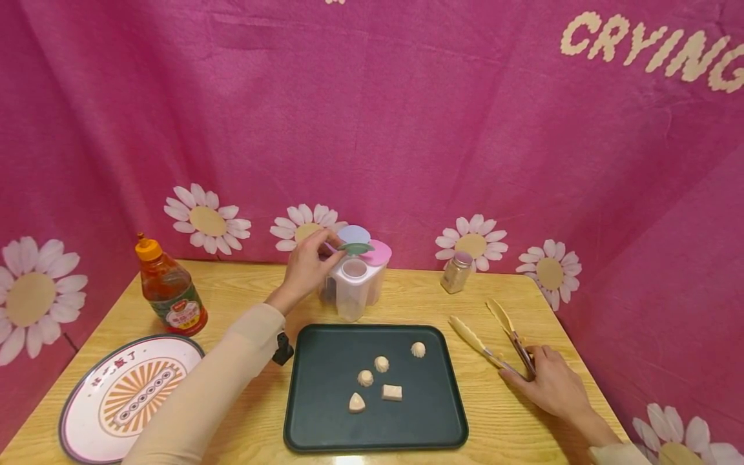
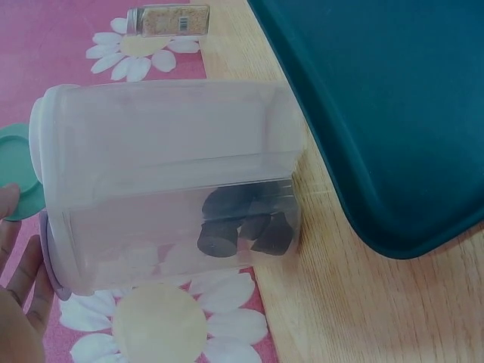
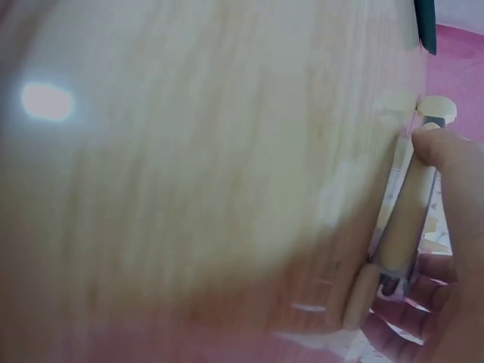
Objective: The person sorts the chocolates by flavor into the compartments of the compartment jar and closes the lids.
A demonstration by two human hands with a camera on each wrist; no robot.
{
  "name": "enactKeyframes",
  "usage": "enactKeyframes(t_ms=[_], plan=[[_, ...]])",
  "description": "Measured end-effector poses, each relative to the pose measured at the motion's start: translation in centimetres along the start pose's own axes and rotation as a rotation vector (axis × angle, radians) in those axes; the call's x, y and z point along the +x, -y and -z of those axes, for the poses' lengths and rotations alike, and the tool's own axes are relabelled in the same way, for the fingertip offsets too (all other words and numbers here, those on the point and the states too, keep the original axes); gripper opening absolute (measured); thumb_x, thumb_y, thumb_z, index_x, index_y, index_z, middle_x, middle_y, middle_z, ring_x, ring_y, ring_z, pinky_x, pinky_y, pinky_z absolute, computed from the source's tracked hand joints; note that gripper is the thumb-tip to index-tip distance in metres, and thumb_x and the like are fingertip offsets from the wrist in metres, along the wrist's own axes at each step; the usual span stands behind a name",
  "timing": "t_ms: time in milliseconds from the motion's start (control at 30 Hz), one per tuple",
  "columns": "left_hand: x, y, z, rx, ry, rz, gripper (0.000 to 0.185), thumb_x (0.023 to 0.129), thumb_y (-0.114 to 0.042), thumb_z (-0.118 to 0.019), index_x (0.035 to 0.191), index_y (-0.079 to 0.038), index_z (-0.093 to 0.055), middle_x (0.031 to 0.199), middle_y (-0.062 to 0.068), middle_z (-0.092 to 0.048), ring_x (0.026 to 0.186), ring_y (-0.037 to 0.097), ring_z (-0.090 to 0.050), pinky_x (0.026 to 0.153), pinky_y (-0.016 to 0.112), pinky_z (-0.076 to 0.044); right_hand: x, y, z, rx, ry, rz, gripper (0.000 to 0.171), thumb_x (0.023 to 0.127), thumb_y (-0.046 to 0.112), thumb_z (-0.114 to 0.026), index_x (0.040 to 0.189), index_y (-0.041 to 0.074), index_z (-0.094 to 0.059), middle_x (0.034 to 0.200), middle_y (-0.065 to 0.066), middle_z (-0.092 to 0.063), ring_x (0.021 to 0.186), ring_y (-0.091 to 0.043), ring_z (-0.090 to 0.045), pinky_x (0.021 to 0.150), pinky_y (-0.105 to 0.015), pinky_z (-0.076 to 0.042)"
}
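My left hand (image 1: 310, 268) pinches the small green lid (image 1: 356, 248) over the clear multi-compartment storage container (image 1: 351, 300). Below that lid, the front compartment's round mouth is uncovered, while blue and pink lids top the others. Dark chunks (image 2: 242, 215) show through the container wall in the left wrist view. On the right side of the table, my right hand (image 1: 552, 381) grips the handle end of a pair of tongs (image 1: 473, 336), whose two arms are spread and point away from me. The right wrist view shows thumb and fingers on opposite sides of the tongs (image 3: 408, 204).
In front of the container lies a dark green tray (image 1: 325, 426) with several small cream-coloured pieces (image 1: 392, 392). A spice jar (image 1: 456, 272) stands at the back right. At left are a red sauce bottle (image 1: 173, 290) and an oval patterned plate (image 1: 84, 413). Pink cloth (image 1: 360, 129) surrounds the table.
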State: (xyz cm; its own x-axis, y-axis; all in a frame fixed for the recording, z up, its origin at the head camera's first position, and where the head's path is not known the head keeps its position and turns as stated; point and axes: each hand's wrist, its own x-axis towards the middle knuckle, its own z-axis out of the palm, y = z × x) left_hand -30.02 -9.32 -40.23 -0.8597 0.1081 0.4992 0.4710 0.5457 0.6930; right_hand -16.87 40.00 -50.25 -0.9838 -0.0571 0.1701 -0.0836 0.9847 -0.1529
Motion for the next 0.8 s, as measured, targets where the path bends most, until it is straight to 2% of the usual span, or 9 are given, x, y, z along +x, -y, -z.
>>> enactKeyframes(t_ms=[300,567,667,800], plan=[[0.0,0.2,-0.1,0.001,-0.007,-0.012,0.018,0.092,-0.011,-0.081,0.105,-0.007,-0.069,0.104,0.014,-0.073,0.091,0.03,-0.074,0.085,0.05,-0.063,0.0,0.0,0.6,0.075,-0.058,-0.018,0.074,0.083,0.052,-0.082,0.125,-0.005,-0.061,0.103,-0.018,-0.062,0.081,-0.03,-0.064,0.065,-0.052,-0.053],[-0.1,-0.1,0.0,-0.001,0.005,-0.002,0.017,0.093,-0.011,-0.08,0.105,-0.008,-0.068,0.104,0.014,-0.072,0.092,0.031,-0.073,0.086,0.05,-0.063,-0.5,1.3,2.4,0.106,-0.227,0.074,0.067,0.074,0.042,-0.09,0.119,-0.002,-0.064,0.1,-0.013,-0.063,0.078,-0.032,-0.066,0.065,-0.05,-0.054],[-0.1,-0.1,0.1,-0.004,0.004,0.003,0.017,0.094,-0.012,-0.08,0.105,-0.008,-0.068,0.104,0.014,-0.072,0.092,0.031,-0.073,0.086,0.051,-0.063,-0.6,2.1,3.2,0.1,-0.254,0.105,0.066,0.071,0.04,-0.092,0.118,0.002,-0.065,0.099,-0.01,-0.063,0.078,-0.028,-0.065,0.064,-0.048,-0.052],[-0.1,0.0,0.1,-0.004,0.005,0.003,0.017,0.093,-0.011,-0.08,0.106,-0.008,-0.068,0.104,0.014,-0.072,0.092,0.031,-0.072,0.086,0.052,-0.063,-0.8,3.4,4.2,0.076,-0.246,0.149,0.065,0.068,0.042,-0.093,0.117,0.007,-0.065,0.094,-0.002,-0.06,0.067,-0.016,-0.055,0.058,-0.037,-0.046]])
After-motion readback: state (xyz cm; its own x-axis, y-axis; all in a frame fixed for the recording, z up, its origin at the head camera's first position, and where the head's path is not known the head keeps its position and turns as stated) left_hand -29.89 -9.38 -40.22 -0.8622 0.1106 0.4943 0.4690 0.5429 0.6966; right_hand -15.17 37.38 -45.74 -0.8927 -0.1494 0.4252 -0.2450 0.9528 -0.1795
